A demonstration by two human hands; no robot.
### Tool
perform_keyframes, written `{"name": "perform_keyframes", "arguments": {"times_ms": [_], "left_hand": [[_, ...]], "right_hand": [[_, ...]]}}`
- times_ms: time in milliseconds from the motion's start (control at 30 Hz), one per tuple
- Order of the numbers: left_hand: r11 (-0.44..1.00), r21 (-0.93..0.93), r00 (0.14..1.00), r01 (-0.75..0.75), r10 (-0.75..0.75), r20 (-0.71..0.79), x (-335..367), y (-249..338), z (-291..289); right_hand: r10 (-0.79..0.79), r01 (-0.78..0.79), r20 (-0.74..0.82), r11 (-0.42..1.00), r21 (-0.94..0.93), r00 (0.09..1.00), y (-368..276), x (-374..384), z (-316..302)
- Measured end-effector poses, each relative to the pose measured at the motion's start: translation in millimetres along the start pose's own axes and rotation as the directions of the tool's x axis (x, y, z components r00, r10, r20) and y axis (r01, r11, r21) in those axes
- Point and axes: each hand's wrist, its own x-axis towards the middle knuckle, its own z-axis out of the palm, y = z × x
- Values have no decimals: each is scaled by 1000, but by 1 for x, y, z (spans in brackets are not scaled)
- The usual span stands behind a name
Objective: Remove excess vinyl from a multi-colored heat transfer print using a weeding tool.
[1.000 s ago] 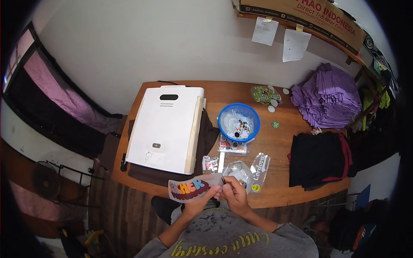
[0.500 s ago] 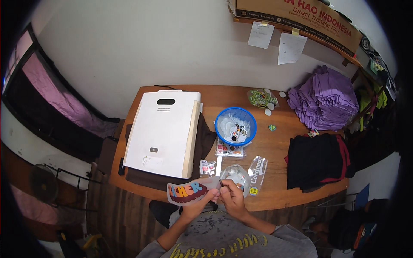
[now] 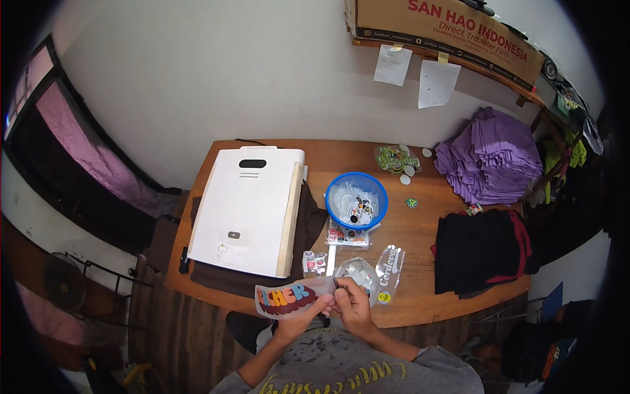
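Observation:
Just past the table's front edge, my left hand [image 3: 306,318] is closed on the right part of a translucent transfer film sheet [image 3: 265,308]. The sheet carries large lettering in several colours with a dark red shadow, and it extends out to the left. At the sheet's right end my right hand [image 3: 354,310] is closed, its fingers meeting my left fingertips. A small dark piece shows between the right fingers and the film; what it belongs to is hidden. Close beyond the hands lies a clear bag-like piece [image 3: 359,272] with pale scraps.
On the wooden table [image 3: 413,230] stand a white heat press [image 3: 246,217] over dark cloth and a blue-rimmed basket [image 3: 327,205] of film scraps. To the right are folded black-and-red cloth [image 3: 474,253] and a purple cloth pile [image 3: 489,157]. A long clear film [image 3: 390,266] lies near the hands.
The view has tilted slightly, so the table and its things appear a little lower. Both hands keep nearly the same place and grip, and the film sheet's left end has dipped slightly.

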Motion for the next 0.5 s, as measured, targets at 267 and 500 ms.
{"name": "perform_keyframes", "arguments": {"times_ms": [267,500], "left_hand": [[998,-39,998,-49,50,35,1,-6,-1],[999,3,999,34,-34,27,2,-15,-12]], "right_hand": [[-2,2,-5,999,36,1000,4,0,-2],[-7,8,-25,999,47,1000,11,2,2]]}}
